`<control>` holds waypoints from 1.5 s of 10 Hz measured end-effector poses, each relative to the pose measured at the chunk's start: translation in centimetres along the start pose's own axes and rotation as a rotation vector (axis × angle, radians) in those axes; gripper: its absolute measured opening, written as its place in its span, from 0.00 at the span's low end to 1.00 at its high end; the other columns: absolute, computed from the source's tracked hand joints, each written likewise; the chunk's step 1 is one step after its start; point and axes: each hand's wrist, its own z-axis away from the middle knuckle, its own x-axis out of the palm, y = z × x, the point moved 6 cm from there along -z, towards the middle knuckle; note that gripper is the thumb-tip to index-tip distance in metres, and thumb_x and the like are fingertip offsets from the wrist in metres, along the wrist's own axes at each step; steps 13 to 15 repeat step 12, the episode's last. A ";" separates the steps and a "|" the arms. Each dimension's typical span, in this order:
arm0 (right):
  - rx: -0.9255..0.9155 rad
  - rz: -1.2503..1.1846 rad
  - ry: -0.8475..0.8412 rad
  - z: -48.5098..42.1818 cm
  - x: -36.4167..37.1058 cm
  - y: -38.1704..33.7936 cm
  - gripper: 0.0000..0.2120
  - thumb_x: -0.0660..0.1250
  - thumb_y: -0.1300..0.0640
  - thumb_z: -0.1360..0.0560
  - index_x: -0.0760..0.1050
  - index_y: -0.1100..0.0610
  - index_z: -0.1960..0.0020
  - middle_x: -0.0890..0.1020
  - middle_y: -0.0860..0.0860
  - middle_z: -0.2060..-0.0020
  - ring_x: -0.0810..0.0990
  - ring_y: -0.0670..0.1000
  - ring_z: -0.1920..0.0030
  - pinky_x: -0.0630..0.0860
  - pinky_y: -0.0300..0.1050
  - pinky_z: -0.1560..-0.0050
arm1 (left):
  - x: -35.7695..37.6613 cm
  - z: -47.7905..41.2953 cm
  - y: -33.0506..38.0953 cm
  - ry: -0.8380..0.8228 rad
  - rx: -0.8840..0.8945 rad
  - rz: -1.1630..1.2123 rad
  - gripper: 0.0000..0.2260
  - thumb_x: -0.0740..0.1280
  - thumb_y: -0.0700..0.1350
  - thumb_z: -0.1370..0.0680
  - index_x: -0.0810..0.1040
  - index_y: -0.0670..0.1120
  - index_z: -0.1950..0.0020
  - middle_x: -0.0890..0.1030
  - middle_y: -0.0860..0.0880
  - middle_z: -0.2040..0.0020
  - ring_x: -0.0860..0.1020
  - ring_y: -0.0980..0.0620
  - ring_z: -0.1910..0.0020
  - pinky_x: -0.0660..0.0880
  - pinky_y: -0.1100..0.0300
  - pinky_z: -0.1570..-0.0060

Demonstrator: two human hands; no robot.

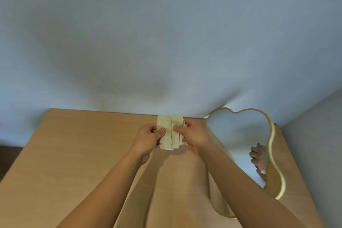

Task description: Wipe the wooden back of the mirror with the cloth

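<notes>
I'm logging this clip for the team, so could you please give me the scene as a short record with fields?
surface: wooden table against a pale wall
cloth: folded beige cloth, stained, held above the table
left hand: left hand, fingers pinching the cloth's left edge
right hand: right hand, gripping the cloth's right side
mirror: wavy-edged mirror lying glass side up on the table, right of the hands, partly covered by the right forearm
wiping: not yet begun; wooden back not in view

A light wooden bench [74,153] fills the lower part of the view, its far edge against a pale blue-grey wall [166,33]. A dark strip of floor [7,155] shows at far left.
</notes>
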 end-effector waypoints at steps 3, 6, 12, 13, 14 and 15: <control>0.051 0.384 0.091 -8.7 7.2 3.9 0.06 0.71 0.63 0.22 0.81 0.53 0.50 0.83 0.46 0.61 0.83 0.48 0.62 0.75 0.32 0.76 | -7.6 -8.7 -5.1 0.138 -0.153 -0.082 0.06 0.70 0.37 0.17 0.81 0.45 0.53 0.85 0.44 0.53 0.86 0.40 0.51 0.85 0.48 0.54; 0.054 0.574 0.235 -13.3 10.9 8.0 0.07 0.68 0.62 0.23 0.81 0.58 0.45 0.84 0.52 0.56 0.84 0.57 0.55 0.83 0.51 0.61 | -10.7 -14.3 -8.1 0.254 -0.102 -0.474 0.09 0.71 0.42 0.20 0.82 0.36 0.54 0.82 0.41 0.59 0.79 0.41 0.58 0.71 0.55 0.63; 0.061 0.836 0.376 -12.0 10.5 7.4 0.25 0.72 0.47 0.20 0.70 0.60 0.30 0.74 0.56 0.32 0.75 0.59 0.32 0.78 0.56 0.39 | -11.3 -13.5 -6.3 0.244 0.022 -0.850 0.19 0.68 0.52 0.17 0.77 0.38 0.36 0.80 0.39 0.39 0.81 0.38 0.41 0.81 0.43 0.47; 0.061 0.836 0.376 -12.0 10.5 7.4 0.25 0.72 0.47 0.20 0.70 0.60 0.30 0.74 0.56 0.32 0.75 0.59 0.32 0.78 0.56 0.39 | -11.3 -13.5 -6.3 0.244 0.022 -0.850 0.19 0.68 0.52 0.17 0.77 0.38 0.36 0.80 0.39 0.39 0.81 0.38 0.41 0.81 0.43 0.47; 0.061 0.836 0.376 -12.0 10.5 7.4 0.25 0.72 0.47 0.20 0.70 0.60 0.30 0.74 0.56 0.32 0.75 0.59 0.32 0.78 0.56 0.39 | -11.3 -13.5 -6.3 0.244 0.022 -0.850 0.19 0.68 0.52 0.17 0.77 0.38 0.36 0.80 0.39 0.39 0.81 0.38 0.41 0.81 0.43 0.47; 0.061 0.836 0.376 -12.0 10.5 7.4 0.25 0.72 0.47 0.20 0.70 0.60 0.30 0.74 0.56 0.32 0.75 0.59 0.32 0.78 0.56 0.39 | -11.3 -13.5 -6.3 0.244 0.022 -0.850 0.19 0.68 0.52 0.17 0.77 0.38 0.36 0.80 0.39 0.39 0.81 0.38 0.41 0.81 0.43 0.47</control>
